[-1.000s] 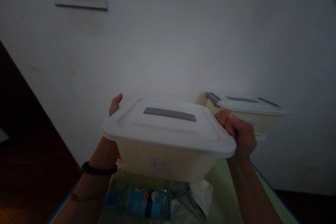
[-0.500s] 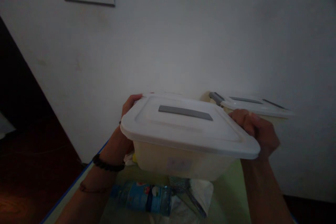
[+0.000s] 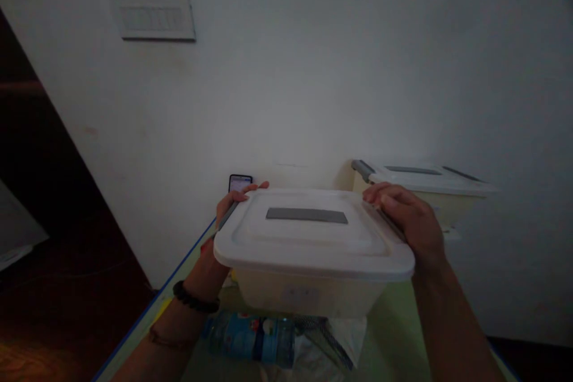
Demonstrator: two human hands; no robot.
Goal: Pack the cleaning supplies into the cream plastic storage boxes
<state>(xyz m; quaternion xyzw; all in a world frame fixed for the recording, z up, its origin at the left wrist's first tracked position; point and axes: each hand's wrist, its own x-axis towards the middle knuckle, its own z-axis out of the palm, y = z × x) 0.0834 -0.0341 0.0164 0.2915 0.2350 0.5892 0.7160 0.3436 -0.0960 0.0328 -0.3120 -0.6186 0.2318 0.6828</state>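
We note, nearest us, a clear plastic bottle with a blue label [image 3: 264, 337] lying on its side on a pale green, blue-edged table [image 3: 398, 325]; just right of it lies a crumpled white item with a dark patterned band [image 3: 353, 334], its material unclear. Beyond these, and between both hands, is a rectangular cream plastic storage box [image 3: 262, 295], its white lid on; we cannot tell whether its base touches the table. Our left hand [image 3: 235, 206], a black beaded bracelet [image 3: 196, 298] at its wrist, clasps the box's left end, fingers bent round the lid's edge, some hidden. Our right hand [image 3: 412, 224] clasps the opposite end, fingers curled over the lid beside a grey latch [image 3: 393, 227]. Farther off, we record a dark-framed phone with a lit screen [image 3: 240, 182] just beyond the left hand, and at right a second cream box with a white lid [image 3: 418, 179], near a plain white wall [image 3: 290, 83] bearing a pale rectangular panel [image 3: 156, 19].
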